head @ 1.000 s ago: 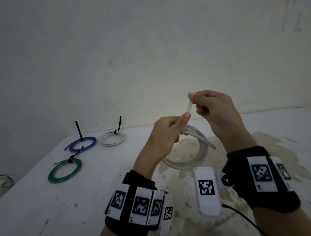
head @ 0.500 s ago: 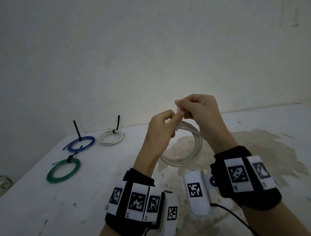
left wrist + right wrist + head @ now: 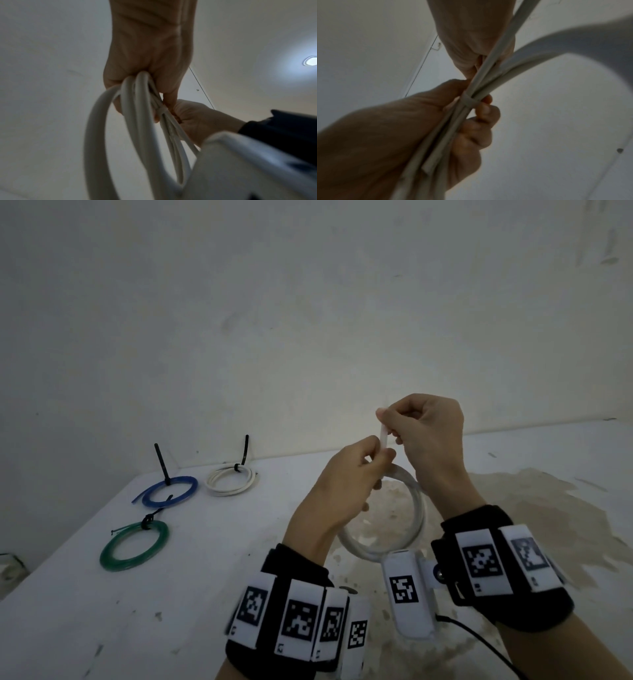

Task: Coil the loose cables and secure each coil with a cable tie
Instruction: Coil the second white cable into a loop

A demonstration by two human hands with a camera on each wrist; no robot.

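Observation:
I hold a coil of white cable (image 3: 416, 520) above the table, gripped at its top by my left hand (image 3: 375, 462). A white cable tie (image 3: 383, 436) is wrapped round the bundle, and its tail stands up between the hands. My right hand (image 3: 388, 419) pinches that tail just above the left hand's fingers. In the left wrist view the tie's band (image 3: 162, 110) cinches the strands below my left hand (image 3: 145, 75), with the right hand (image 3: 192, 119) beside it. The right wrist view shows the band (image 3: 468, 101) between my right hand (image 3: 476, 54) and left hand (image 3: 471, 128).
Three tied coils lie on the white table (image 3: 212, 577) at the left: a blue one (image 3: 168, 491), a white one (image 3: 231, 482) and a green one (image 3: 133, 546), each with a black tie sticking out. A wall stands close behind. A brownish stain (image 3: 531, 508) covers the table's right part.
Half a second ago my right hand was down against the left hand's fingers. It has since risen, drawing the tie's tail up. The left hand still grips the coil.

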